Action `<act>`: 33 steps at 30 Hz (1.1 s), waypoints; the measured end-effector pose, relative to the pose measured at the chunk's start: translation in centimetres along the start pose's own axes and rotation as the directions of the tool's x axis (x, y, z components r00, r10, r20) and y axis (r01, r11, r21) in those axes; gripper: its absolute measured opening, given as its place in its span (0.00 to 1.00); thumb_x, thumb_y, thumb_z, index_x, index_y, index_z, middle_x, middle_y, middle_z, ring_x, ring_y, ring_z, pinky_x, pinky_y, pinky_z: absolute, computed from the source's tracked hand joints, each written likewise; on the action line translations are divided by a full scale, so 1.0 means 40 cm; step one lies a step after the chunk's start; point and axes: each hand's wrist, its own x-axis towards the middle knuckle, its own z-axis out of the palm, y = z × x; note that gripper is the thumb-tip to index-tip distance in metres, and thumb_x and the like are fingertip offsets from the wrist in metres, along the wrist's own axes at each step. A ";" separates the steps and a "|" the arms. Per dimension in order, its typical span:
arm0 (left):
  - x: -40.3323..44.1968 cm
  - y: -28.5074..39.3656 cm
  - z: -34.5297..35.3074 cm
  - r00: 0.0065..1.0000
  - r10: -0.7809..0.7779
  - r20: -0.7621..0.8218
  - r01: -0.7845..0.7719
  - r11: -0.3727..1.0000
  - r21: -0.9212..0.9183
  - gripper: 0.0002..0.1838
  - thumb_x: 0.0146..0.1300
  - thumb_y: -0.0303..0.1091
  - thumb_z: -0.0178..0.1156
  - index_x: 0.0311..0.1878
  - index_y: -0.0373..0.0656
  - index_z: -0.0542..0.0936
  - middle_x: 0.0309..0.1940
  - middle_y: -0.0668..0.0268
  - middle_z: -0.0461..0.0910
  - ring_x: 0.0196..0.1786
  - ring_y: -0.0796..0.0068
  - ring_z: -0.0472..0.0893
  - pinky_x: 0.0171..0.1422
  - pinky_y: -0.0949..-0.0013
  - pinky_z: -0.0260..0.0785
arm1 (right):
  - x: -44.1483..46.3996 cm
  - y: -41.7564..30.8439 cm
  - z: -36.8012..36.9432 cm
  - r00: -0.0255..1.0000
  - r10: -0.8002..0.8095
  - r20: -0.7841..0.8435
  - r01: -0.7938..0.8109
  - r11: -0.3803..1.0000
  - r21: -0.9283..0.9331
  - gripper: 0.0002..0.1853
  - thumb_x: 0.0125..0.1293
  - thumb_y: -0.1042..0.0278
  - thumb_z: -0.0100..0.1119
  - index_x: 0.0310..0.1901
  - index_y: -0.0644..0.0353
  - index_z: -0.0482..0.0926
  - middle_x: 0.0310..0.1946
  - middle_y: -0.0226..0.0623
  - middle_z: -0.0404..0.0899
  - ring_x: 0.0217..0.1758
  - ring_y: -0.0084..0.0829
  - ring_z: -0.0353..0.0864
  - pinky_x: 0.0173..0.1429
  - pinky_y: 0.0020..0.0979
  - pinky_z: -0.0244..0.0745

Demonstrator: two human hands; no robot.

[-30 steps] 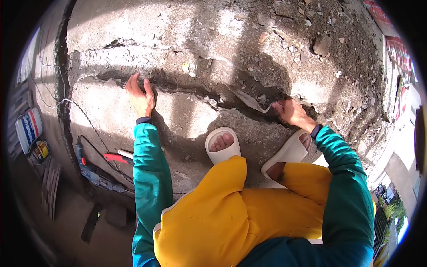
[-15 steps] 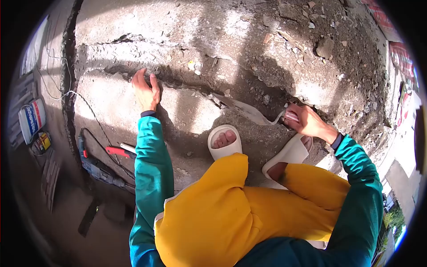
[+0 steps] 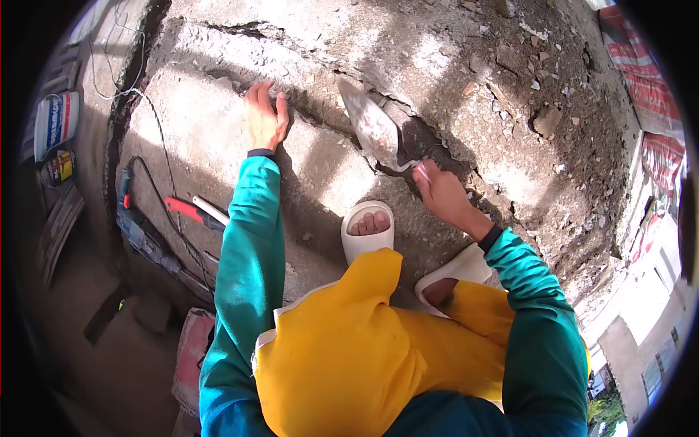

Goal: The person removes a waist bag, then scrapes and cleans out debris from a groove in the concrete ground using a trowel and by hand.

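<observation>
My right hand [image 3: 445, 194] is closed round the red-and-white handle of a trowel. The trowel's pointed blade [image 3: 373, 130] angles up and left over the dark crack [image 3: 426, 138] in the broken concrete, its flat face partly sunlit. My left hand [image 3: 266, 118] rests at the edge of the concrete slab [image 3: 193, 120], thumb apart and fingers bent towards the crack; the fingertips are partly hidden. Between my hands lies the slab's rough edge with loose grit along it.
A corded power drill [image 3: 149, 237] and a red-handled tool [image 3: 186, 209] lie on the left. Behind them stand a white-and-blue bucket [image 3: 57, 124] and stacked boards. Rubble with a larger stone [image 3: 546, 121] covers the right, near red-and-white sacks [image 3: 637, 65]. My sandalled feet [image 3: 368, 229] are below the crack.
My right hand has moved left and slightly up, bringing the trowel with it; the blade now points more steeply upward and shows more of its face. The view has shifted and turned a little.
</observation>
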 end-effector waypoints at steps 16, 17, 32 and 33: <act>0.001 0.000 0.003 1.000 0.012 -0.003 -0.012 1.000 -0.014 0.18 0.63 0.34 0.58 0.53 0.36 0.75 0.52 0.47 0.73 0.57 0.48 0.70 0.64 0.52 0.62 | 0.018 -0.091 -0.021 0.995 0.041 0.089 -0.006 0.933 -0.359 0.18 0.73 0.54 0.45 0.44 0.66 0.69 0.24 0.57 0.79 0.29 0.60 0.80 0.35 0.55 0.75; 0.004 -0.001 0.003 1.000 0.008 -0.004 -0.008 1.000 -0.013 0.18 0.63 0.34 0.58 0.53 0.36 0.75 0.52 0.47 0.73 0.57 0.48 0.70 0.64 0.52 0.62 | 0.021 -0.099 -0.016 1.000 0.029 -0.003 -0.029 0.971 -0.239 0.18 0.73 0.54 0.44 0.44 0.65 0.69 0.24 0.57 0.79 0.29 0.59 0.81 0.35 0.55 0.75; 0.004 0.002 0.003 0.998 0.038 -0.040 -0.038 0.999 -0.004 0.18 0.62 0.33 0.58 0.53 0.35 0.75 0.52 0.48 0.73 0.56 0.48 0.71 0.63 0.52 0.62 | 0.010 0.018 -0.021 0.993 0.085 0.085 -0.031 0.862 -0.507 0.17 0.73 0.55 0.46 0.43 0.65 0.68 0.23 0.56 0.79 0.28 0.59 0.80 0.33 0.53 0.75; 0.004 -0.001 0.005 0.998 0.046 -0.046 -0.046 0.999 -0.010 0.18 0.62 0.34 0.58 0.53 0.36 0.75 0.52 0.48 0.73 0.56 0.48 0.71 0.63 0.52 0.62 | 0.012 0.031 -0.031 0.996 0.077 0.049 -0.039 0.847 -0.530 0.17 0.73 0.55 0.46 0.43 0.65 0.67 0.22 0.57 0.78 0.28 0.60 0.79 0.32 0.53 0.74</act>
